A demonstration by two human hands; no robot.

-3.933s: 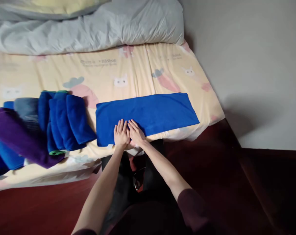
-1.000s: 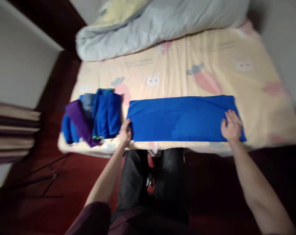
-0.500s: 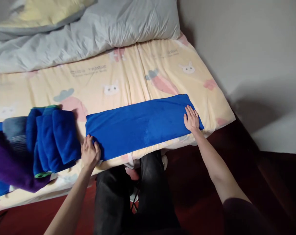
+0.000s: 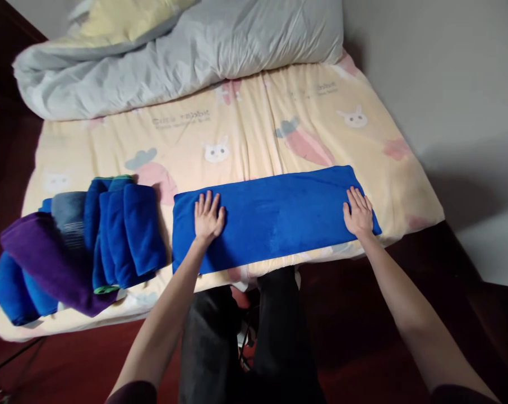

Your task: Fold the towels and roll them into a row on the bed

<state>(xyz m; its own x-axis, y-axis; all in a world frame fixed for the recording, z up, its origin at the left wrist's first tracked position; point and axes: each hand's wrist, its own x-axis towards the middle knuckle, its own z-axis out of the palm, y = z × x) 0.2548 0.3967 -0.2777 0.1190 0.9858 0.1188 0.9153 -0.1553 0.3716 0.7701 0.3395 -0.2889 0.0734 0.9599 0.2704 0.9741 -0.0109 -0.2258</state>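
Observation:
A blue towel [image 4: 271, 213] lies as a long flat strip along the front edge of the bed. My left hand [image 4: 208, 217] rests flat on its left part, fingers spread. On the right end of the strip, my right hand [image 4: 358, 212] presses down with its fingers stretched out. Both hands are open and hold nothing. Left of the strip sits a row of folded blue towels [image 4: 142, 233]. A purple towel [image 4: 54, 261] and a grey-blue towel [image 4: 69, 216] are in that same row.
The bed's cream sheet [image 4: 254, 134] has rabbit and carrot prints. A grey and yellow quilt [image 4: 186, 67] is bunched at the back. A pale wall [image 4: 439, 84] borders the right side. My legs [image 4: 283, 336] are at the front edge, above a dark red floor [image 4: 338, 314].
My left hand has moved from the towel's lower left corner onto its surface, and the left end now lies flatter. My right hand stays at the right end. The view has shifted left.

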